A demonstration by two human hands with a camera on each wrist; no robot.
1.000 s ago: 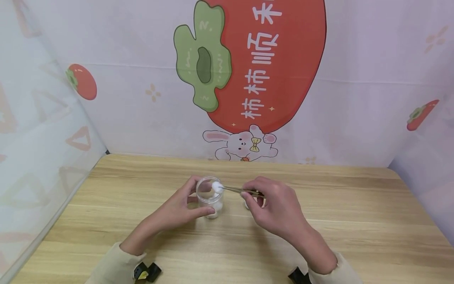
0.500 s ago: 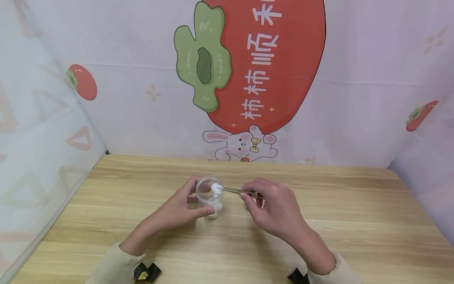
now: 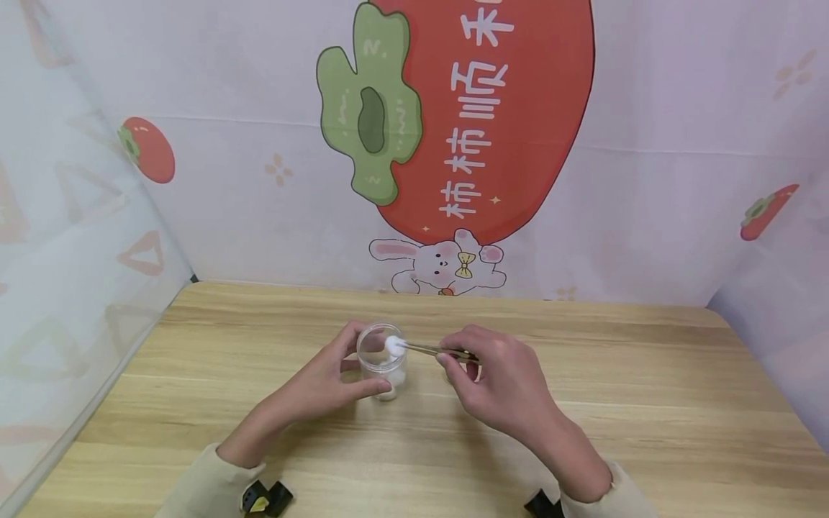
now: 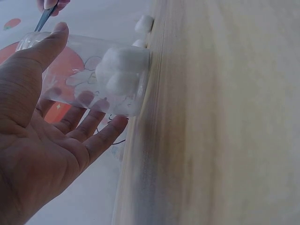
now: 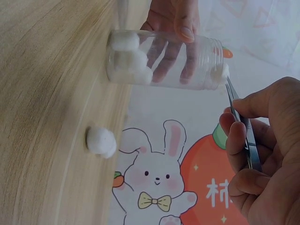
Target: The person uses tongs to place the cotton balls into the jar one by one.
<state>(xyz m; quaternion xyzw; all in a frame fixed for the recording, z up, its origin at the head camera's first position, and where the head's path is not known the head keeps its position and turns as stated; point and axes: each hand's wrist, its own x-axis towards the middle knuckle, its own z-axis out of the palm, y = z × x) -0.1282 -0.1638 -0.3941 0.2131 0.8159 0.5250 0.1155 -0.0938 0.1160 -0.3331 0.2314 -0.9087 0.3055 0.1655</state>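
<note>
A clear plastic jar [image 5: 206, 61] stands upright on the table, its mouth uncovered. Inside, at the bottom, lie several white cotton balls [image 5: 130, 60]. My left hand [image 3: 327, 385] holds the jar from the left, thumb on the near side and fingers round the far side. With my right hand [image 3: 508, 378] I grip metal tweezers [image 3: 430, 350] between thumb and fingers. Their tips pinch another cotton ball [image 3: 394, 346] at the jar's mouth, by the right side of the rim. A loose cotton ball [image 5: 101, 141] rests on the table, mostly hidden behind my right hand in the head view.
The wooden table [image 3: 414, 460] runs back to a printed cloth [image 3: 246, 230] with a persimmon and a rabbit. Cloth also hangs at the left and right sides. In the left wrist view, part of a second white ball [image 4: 139, 43] shows beyond the jar.
The tweezers and the cotton ball at their tips have shifted slightly left and down over the jar's mouth. My left hand and the jar have stayed almost still.
</note>
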